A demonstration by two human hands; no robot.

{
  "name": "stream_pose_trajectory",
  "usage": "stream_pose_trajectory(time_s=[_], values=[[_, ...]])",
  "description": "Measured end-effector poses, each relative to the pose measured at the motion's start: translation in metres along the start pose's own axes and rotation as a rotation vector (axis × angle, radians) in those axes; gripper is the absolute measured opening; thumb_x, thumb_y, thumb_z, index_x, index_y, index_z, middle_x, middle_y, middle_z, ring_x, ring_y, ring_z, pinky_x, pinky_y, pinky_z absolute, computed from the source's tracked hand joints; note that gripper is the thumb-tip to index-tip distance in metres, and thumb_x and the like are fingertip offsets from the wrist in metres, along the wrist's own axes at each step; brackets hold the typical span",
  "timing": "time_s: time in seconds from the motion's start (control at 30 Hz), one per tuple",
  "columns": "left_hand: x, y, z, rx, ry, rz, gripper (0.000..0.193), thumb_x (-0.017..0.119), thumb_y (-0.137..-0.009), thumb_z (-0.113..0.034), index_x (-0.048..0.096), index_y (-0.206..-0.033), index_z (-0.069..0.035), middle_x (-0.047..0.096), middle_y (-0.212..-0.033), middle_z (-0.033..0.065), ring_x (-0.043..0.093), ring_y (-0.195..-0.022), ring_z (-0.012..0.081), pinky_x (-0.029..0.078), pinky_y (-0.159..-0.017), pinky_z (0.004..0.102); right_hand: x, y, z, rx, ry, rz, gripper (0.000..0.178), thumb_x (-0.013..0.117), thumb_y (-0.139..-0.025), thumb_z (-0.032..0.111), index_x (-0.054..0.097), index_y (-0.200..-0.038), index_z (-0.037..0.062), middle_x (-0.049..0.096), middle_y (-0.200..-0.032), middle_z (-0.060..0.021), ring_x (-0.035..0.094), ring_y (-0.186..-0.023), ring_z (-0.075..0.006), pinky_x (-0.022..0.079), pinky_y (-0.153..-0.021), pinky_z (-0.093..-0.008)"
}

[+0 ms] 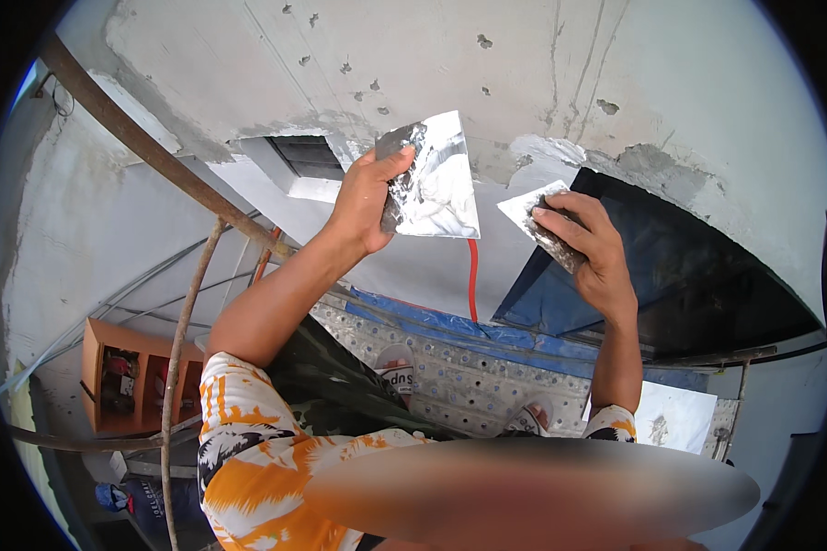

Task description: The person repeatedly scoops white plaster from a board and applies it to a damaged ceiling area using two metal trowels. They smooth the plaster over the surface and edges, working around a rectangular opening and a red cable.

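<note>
My left hand [363,204] grips a flat putty board [448,188] by its dark edge, thumb on top. White putty is smeared across the board's face. In my right hand [594,250], the fingers press on a smaller flat scraper [521,204] with white paste on its blade and a smudged dark back. The two tools are apart, both in front of the wall [413,46]. Fresh white putty [551,158] lies on the wall's lower edge, just above the scraper, beside a rough broken patch [657,163].
I stand on a perforated metal scaffold platform [459,390]. Rusty scaffold poles [147,142] cross at left. A red tube [473,280] hangs below the board. There is a dark window opening [671,266] at right and an orange cabinet [138,367] below left, near a person in a blue cap [112,497].
</note>
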State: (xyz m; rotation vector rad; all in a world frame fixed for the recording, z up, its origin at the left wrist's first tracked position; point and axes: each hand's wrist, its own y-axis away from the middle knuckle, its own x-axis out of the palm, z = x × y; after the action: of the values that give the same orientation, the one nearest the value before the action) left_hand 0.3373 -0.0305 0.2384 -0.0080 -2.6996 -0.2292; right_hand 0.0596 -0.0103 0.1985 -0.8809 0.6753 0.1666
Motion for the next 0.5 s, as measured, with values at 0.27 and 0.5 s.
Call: stream_pose_trajectory(time_s=[0.27,0.5], values=[[-0.007,-0.001,0.01,-0.017,-0.018,-0.064,0.028,0.06,-0.095,-0.01,0.054,-0.118,0.004,0.067,-0.103,0.0135,0.071,-0.088,0.0218,0.061,-0.075,0.0357,-0.004,-0.021,0.033,-0.188,0.29,0.205,0.044,0.069,-0.071,-0.001,0.075,-0.106,0.0254,0.066,-0.106,0.0026,0.059,-0.11,-0.0205,0.036,-0.108,-0.0518],[-0.011,-0.004,0.025,-0.099,-0.015,-0.025,0.026,0.06,-0.095,-0.011,0.057,-0.117,0.003,0.068,-0.103,0.0127,0.07,-0.089,0.0227,0.06,-0.077,0.0357,0.001,-0.029,0.02,-0.286,0.289,0.321,0.033,0.074,-0.069,0.007,0.077,-0.099,0.0198,0.07,-0.101,0.0017,0.063,-0.1,-0.0218,0.039,-0.104,-0.0477]])
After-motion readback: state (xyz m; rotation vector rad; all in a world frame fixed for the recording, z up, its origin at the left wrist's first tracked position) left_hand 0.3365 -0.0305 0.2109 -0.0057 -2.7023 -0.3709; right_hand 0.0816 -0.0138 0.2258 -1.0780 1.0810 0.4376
